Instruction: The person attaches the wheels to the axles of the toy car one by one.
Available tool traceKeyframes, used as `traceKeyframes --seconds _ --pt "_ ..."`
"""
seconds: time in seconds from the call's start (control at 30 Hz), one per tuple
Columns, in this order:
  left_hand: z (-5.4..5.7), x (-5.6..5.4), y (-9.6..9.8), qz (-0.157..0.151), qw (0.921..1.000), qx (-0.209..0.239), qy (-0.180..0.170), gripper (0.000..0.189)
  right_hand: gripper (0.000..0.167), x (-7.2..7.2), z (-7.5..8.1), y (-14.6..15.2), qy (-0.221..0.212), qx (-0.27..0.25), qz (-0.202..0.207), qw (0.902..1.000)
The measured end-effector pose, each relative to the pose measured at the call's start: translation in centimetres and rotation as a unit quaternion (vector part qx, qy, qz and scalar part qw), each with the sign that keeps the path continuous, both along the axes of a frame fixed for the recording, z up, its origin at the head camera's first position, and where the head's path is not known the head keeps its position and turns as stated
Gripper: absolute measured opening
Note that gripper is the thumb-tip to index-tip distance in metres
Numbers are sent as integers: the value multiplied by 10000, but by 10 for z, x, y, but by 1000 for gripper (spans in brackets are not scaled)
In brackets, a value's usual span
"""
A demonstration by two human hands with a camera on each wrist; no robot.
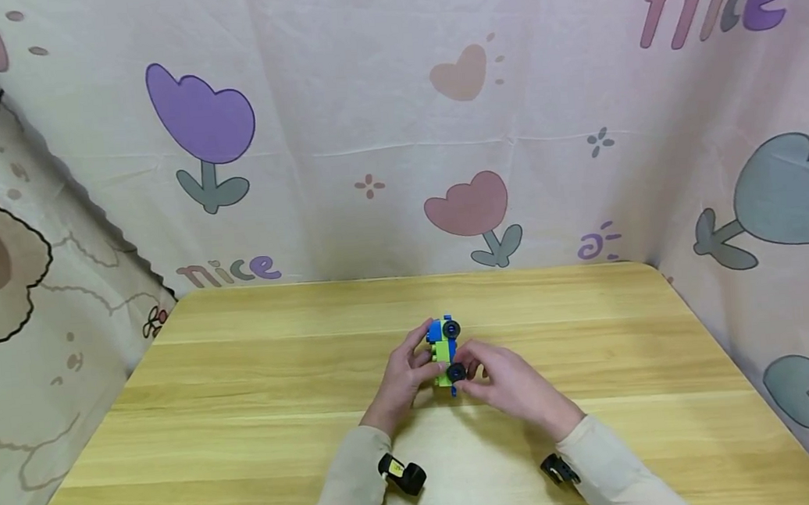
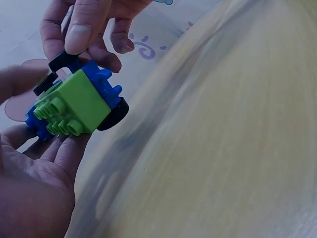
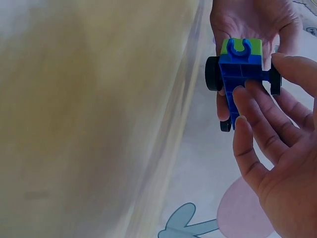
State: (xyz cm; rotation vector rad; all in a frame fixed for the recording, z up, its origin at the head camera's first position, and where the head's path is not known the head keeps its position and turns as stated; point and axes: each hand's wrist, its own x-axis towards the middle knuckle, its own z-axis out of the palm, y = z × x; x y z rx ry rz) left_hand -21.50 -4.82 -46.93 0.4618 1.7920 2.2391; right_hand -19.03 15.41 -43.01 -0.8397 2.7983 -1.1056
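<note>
A small toy car point(image 1: 442, 351) of green and blue building blocks with black wheels is held up on its side between both hands. My left hand point(image 1: 402, 379) grips it from the left, with fingers beneath the green block point(image 2: 84, 99) in the left wrist view. At its near end, my right hand point(image 1: 511, 382) pinches a black wheel point(image 3: 276, 83). Other right fingers touch the blue base point(image 3: 237, 74), whose ribbed underside and hook-shaped end face the right wrist camera. The opposite wheel point(image 3: 213, 73) shows clear of the right fingers. Part of the car's far side is hidden by the left hand.
A light wooden table point(image 1: 245, 389) spreads beneath the hands. Printed cloth point(image 1: 337, 93) hangs along its back and both sides. Black wrist cameras, one on the left sleeve point(image 1: 353, 475) and one on the right sleeve point(image 1: 617, 464), sit low over the table.
</note>
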Motion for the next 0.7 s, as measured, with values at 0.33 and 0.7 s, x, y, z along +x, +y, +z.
traceKeyframes --seconds 0.33,0.7 --pt "-2 -1 0 -262 9991 302 -152 86 23 2 -1 2 -149 -395 87 9991" --pt "-1 -1 -1 -234 9990 358 -122 83 9 2 -5 4 -562 -991 -184 9933"
